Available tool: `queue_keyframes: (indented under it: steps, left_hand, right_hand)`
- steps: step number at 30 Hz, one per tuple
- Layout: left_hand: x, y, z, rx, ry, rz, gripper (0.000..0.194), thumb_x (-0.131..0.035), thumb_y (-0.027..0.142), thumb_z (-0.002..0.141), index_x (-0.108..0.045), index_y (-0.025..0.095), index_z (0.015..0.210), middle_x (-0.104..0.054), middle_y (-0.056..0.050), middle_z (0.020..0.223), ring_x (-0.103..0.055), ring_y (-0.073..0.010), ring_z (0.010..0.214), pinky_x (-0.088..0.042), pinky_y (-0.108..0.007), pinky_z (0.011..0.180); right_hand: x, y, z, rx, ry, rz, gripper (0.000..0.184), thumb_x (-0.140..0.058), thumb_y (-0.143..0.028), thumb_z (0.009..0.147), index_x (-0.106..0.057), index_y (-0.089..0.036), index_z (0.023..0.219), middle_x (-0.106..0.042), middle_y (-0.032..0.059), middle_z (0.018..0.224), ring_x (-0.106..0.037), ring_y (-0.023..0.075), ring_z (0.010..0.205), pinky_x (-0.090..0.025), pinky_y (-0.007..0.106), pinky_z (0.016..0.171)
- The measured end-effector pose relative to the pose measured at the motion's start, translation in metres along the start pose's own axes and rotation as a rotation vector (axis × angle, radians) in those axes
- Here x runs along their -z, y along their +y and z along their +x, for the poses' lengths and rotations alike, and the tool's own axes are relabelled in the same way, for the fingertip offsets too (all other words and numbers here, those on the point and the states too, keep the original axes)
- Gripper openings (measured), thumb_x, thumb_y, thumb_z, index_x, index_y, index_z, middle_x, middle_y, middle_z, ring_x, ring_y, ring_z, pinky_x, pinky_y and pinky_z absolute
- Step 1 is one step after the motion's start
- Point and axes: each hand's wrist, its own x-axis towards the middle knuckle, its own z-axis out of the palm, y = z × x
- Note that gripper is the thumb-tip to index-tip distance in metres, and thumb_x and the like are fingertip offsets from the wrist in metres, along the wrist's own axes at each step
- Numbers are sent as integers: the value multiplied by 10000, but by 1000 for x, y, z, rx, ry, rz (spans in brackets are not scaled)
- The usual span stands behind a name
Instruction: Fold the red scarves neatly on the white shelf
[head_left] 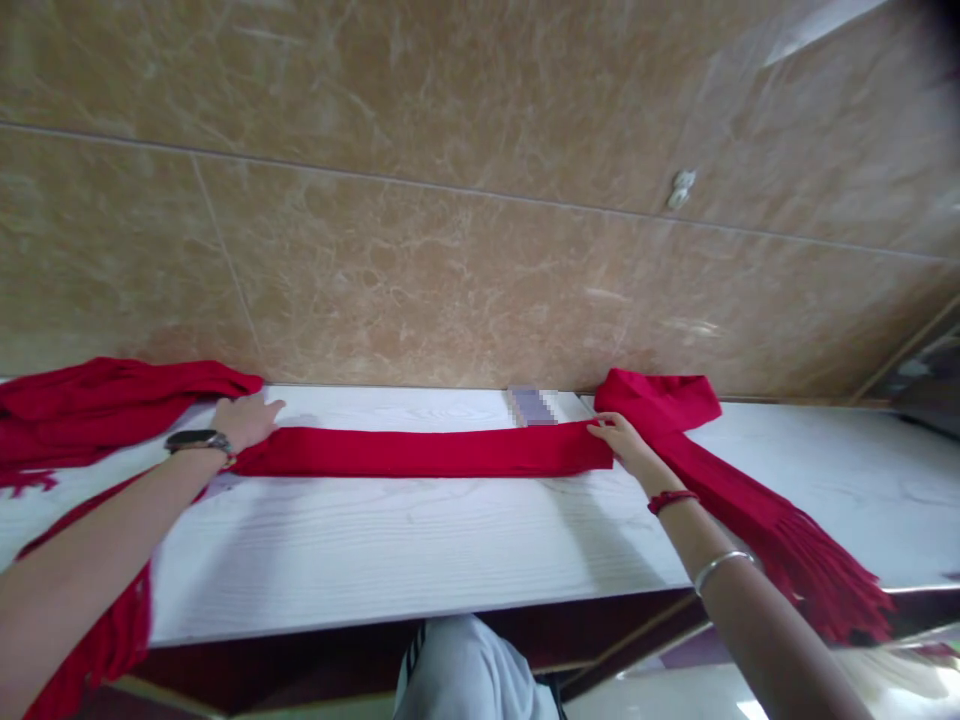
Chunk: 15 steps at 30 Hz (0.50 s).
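A long red scarf (435,453) stretches in a flat, narrow strip across the white tabletop (420,560). At the strip's left end my left hand (246,422) is closed on the cloth, with the lower fingers partly hidden. From there more of the scarf trails under my left forearm, and its fringe (124,630) hangs over the front edge. My right hand (619,440) pinches the upper corner of the strip's right end between thumb and fingers.
Another red scarf (97,410) lies bunched at the far left. To the right, a folded red scarf (739,490) drapes its fringe over the front edge. A small blurred packet (534,406) sits by the marbled wall (450,280), which closes off the back.
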Motion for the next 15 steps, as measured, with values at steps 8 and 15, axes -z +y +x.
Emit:
queue_keyframes:
  steps: [8,15]
  left_hand:
    - [-22,203,-14,-341,-74,-213,512,-330,447,898,-328,243,1368,-276,-115,1438,-262,-283,1302,-292,-459,986]
    - [-35,242,-5,-405,-150,-205,457,-298,380,911,-342,301,1358,-283,-45,1444,-222,-264,1325,-213,-519,1010]
  right_hand:
    - [26,-4,-4,75,-329,205,256,-629,-252,661,-598,-194,908,-663,26,767,-625,163,706,-507,285,639]
    - [29,13,10,157,-225,102,192,-659,-284,600,-613,-172,750,-584,-30,618,-519,123,574,-409,239,521]
